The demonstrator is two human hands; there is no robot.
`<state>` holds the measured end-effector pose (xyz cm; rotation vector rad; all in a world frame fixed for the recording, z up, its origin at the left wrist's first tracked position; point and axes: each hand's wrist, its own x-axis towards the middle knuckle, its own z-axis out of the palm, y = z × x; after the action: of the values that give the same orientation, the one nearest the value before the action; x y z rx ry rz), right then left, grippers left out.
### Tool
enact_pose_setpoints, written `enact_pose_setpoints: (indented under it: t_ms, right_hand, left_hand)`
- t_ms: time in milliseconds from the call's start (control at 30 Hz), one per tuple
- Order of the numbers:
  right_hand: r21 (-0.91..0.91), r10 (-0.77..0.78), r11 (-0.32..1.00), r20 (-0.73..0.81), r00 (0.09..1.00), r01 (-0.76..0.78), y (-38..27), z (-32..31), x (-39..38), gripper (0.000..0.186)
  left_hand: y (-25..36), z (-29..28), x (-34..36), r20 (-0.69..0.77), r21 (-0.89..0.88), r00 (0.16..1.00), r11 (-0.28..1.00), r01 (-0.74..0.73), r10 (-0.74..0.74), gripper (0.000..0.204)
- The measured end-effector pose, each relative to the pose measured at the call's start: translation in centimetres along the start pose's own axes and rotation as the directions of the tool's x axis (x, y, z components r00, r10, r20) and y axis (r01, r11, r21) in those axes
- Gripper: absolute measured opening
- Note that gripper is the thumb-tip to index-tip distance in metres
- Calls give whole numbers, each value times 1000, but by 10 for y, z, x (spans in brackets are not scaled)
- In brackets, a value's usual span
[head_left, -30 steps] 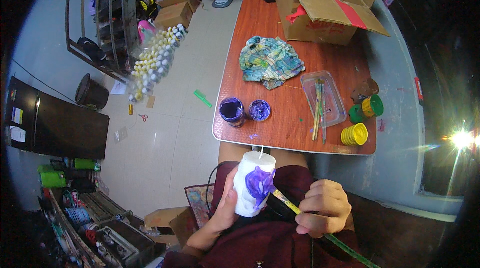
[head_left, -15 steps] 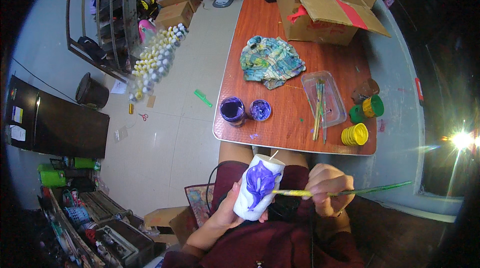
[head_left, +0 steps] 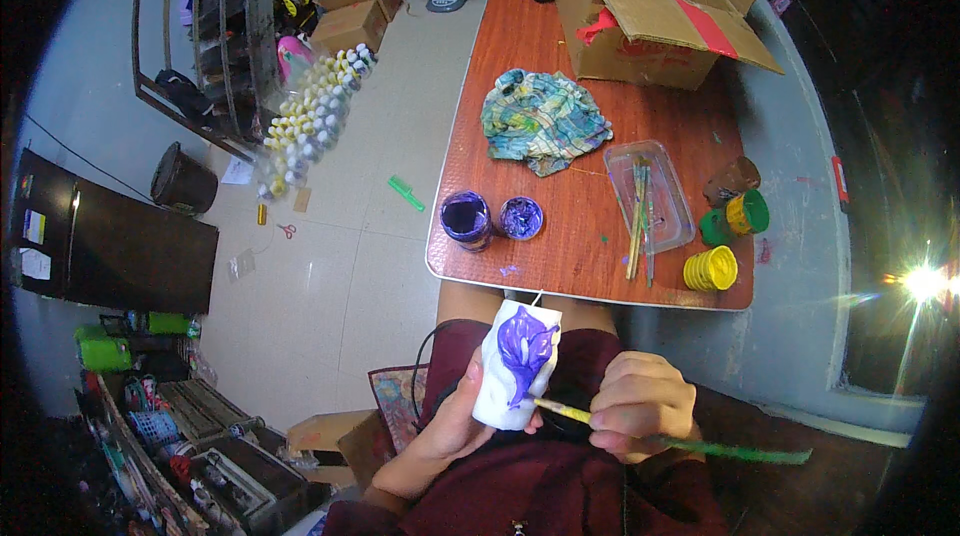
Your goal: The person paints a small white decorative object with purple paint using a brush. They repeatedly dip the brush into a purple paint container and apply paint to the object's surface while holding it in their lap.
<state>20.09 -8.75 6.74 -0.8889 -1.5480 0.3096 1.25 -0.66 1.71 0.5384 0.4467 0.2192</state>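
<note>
My left hand (head_left: 462, 420) is wrapped round a white pillar candle (head_left: 497, 398) with a wick at its top. On its side is a raised flower (head_left: 524, 346) coloured glossy purple. My right hand (head_left: 644, 404) pinches a paintbrush (head_left: 565, 410) with a yellow-smeared front and a green handle end. The brush tip meets the candle near the lower end of the flower. Just beyond, on the table, stand an open jar of purple paint (head_left: 466, 220) and its paint-smeared lid (head_left: 521, 219).
On the reddish-brown table (head_left: 570, 271) lie a stained cloth (head_left: 546, 122), a clear plastic tray (head_left: 672, 191) with several brushes, a yellow paint pot (head_left: 710, 269) and a green-and-yellow pot (head_left: 746, 212). A large cardboard box (head_left: 640, 61) occupies the far end. Bagged small bottles (head_left: 310, 126) lie on the floor at left.
The brush tip has moved from the flower's right edge down to its lower end, its handle now slanting down to the right. The candle has turned slightly more upright.
</note>
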Motion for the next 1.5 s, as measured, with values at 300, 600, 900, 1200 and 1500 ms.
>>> enact_pose_setpoints:
  t_ms: [300, 600, 900, 1200, 1500]
  right_hand:
    - [-128, -58, 989, 132, 990, 75, -1, -1, 6, 27]
    - [-173, -80, 980, 129, 988, 102, -2, -4, 10, 28]
    - [-365, 32, 925, -211, 977, -109, -5, -14, -8, 25]
    - [-699, 554, 649, 164, 816, -300, 4, 31, -10, 54]
    - [-685, 587, 633, 121, 801, -360, 18, 36, -20, 65]
  left_hand:
    - [7, 12, -1, -116, 220, 987, 972, -81, 109, 61]
    - [8, 11, -1, -110, 251, 985, 963, -101, 132, 62]
    - [-3, -7, 3, -44, 591, 933, 763, -264, 357, 60]
    - [-2, 1, 9, -49, 854, 869, 471, -219, 493, 57]
    - [3, -20, 6, 40, 888, 938, 419, -192, 345, 88]
